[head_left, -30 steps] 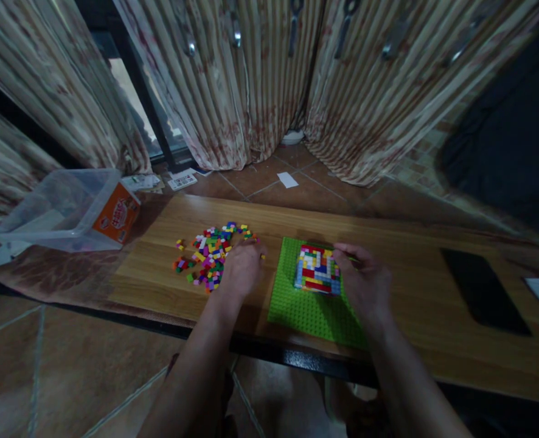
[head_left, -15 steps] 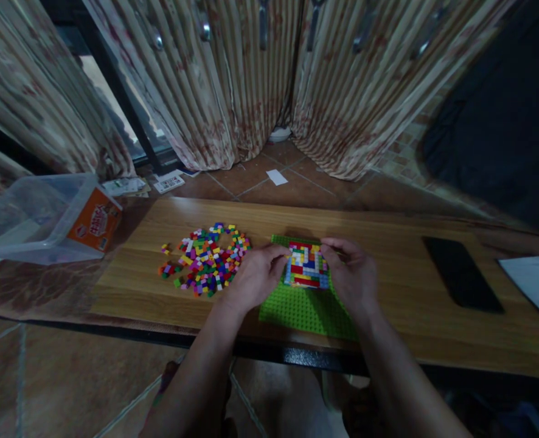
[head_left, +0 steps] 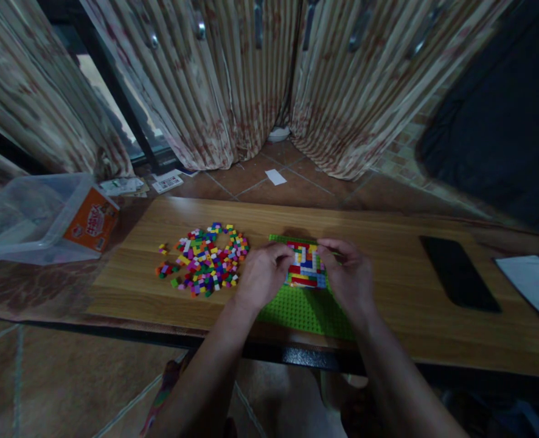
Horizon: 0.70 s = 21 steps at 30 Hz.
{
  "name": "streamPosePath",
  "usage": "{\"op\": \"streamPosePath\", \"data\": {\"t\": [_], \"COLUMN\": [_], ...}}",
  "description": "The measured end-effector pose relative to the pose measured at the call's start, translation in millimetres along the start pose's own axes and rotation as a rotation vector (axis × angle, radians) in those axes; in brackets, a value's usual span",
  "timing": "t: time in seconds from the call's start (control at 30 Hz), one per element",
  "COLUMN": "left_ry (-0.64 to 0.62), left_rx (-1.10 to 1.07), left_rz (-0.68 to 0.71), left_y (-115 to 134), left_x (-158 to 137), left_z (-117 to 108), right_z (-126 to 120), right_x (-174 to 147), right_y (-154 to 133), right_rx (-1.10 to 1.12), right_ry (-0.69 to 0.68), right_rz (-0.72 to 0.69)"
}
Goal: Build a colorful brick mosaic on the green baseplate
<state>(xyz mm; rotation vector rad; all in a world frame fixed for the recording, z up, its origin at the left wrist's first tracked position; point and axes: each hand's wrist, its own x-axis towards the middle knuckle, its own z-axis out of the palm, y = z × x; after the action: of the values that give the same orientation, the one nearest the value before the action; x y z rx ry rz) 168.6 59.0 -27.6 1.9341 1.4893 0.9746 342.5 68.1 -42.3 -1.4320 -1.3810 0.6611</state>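
A green studded baseplate [head_left: 306, 311] lies on the wooden table, with a low block of multicoloured toy bricks [head_left: 306, 266] built up on its far part. My left hand [head_left: 263, 277] is over the left edge of that brick block, thumb and fingertips pinched together; whatever they hold is too small to make out. At the block's far right corner, my right hand [head_left: 352, 277] has its thumb and fingers closed on the edge. Left of the baseplate spreads a pile of small loose bricks [head_left: 210, 258] in many colours.
On the table's right side lie a flat black object [head_left: 459, 274] and white paper [head_left: 532, 280]. A clear plastic bin [head_left: 36, 213] with an orange label stands to the left. Beyond the wooden table [head_left: 388, 243] hang striped curtains [head_left: 233, 91].
My left hand has moved slightly right, further over the left part of the brick block. My right hand stays at the block's right corner. The whole view has shifted a little.
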Motion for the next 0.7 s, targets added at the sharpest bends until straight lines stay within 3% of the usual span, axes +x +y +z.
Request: {"op": "streamPosePath", "data": {"t": [0.23,0.7], "left_ry": [0.04,0.032], "left_rx": [-0.064,-0.011], "left_rz": [-0.07,-0.045], "left_y": [0,2], "left_x": [0,-2], "left_z": [4,3], "right_z": [3,21], "right_x": [-4,-5], "right_y": [-11,-12], "right_rx": [-0.102,-0.267], "right_ry": [-0.005,-0.126], "right_rz": [-0.068,-0.106]}}
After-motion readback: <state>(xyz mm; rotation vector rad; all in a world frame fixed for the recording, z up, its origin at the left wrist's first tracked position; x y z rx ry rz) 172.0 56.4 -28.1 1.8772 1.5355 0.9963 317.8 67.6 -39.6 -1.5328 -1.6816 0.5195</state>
